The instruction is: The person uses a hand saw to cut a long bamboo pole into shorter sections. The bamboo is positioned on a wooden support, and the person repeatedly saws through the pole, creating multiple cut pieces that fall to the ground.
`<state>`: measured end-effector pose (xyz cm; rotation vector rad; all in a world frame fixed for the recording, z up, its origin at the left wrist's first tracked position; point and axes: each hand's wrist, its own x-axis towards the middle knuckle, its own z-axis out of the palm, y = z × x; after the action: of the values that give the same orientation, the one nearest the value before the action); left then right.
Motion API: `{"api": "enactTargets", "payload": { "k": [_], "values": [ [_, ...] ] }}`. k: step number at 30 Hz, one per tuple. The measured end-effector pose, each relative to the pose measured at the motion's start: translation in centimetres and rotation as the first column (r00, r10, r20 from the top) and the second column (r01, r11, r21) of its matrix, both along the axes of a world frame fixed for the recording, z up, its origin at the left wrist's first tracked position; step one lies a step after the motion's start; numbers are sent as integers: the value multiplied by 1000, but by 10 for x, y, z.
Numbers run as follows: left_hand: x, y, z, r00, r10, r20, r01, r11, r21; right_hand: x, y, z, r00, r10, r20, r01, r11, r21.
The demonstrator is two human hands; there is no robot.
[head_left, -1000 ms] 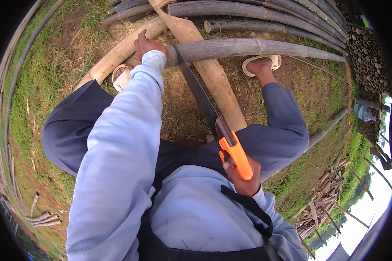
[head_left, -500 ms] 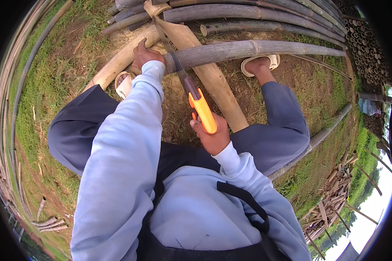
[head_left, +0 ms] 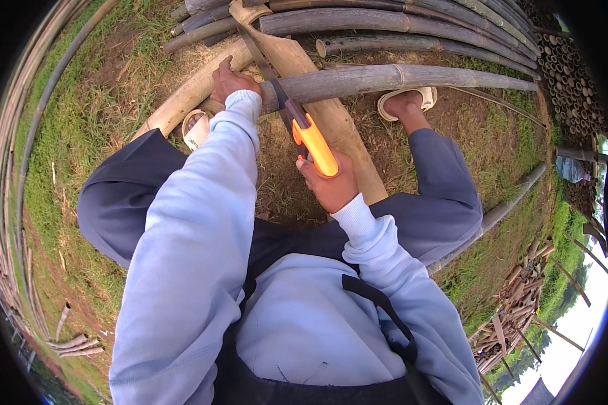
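A grey bamboo pole (head_left: 368, 79) lies crosswise ahead of me over pale wooden supports. My left hand (head_left: 234, 79) grips the pole near its left end, fingers wrapped over the top. My right hand (head_left: 334, 183) is closed around the orange handle of a handsaw (head_left: 319, 152). The saw's dark blade crosses the pole just right of my left hand and points away from me. How deep the blade sits in the bamboo I cannot tell. Under the pole, a pale thick timber (head_left: 348, 138) slants toward my right knee, and another pale log (head_left: 182, 101) slants toward my left knee.
More bamboo poles (head_left: 358, 21) are stacked at the far side. Cut tubes (head_left: 567, 74) are piled at far right, split pieces (head_left: 517, 304) at lower right. Long thin poles (head_left: 7, 155) run along the left. My sandalled feet (head_left: 404, 102) flank the supports on grass.
My right hand and the saw have moved away from me, so the handle is closer to the pole. My left hand keeps its hold on the bamboo.
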<state>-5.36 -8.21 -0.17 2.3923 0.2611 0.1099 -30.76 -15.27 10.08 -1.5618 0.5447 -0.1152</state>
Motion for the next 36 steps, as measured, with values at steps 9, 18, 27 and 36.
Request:
{"api": "enactTargets", "payload": {
  "k": [9,18,27,36],
  "values": [
    [-2,1,-4,993,54,-107,-64,993,-100,-93,-2,140,942,19,-335,-54,994,-97],
    [-6,0,7,999,-34,3,34,999,-14,4,5,-16,998,-51,37,55,993,-108],
    [-7,0,-3,995,58,-85,-65,994,-89,-97,-3,143,899,23,-438,-70,993,-92],
    [-1,-1,8,1000,16,-25,-16,1000,-22,8,2,-15,999,-38,23,39,998,-55]
  ]
}}
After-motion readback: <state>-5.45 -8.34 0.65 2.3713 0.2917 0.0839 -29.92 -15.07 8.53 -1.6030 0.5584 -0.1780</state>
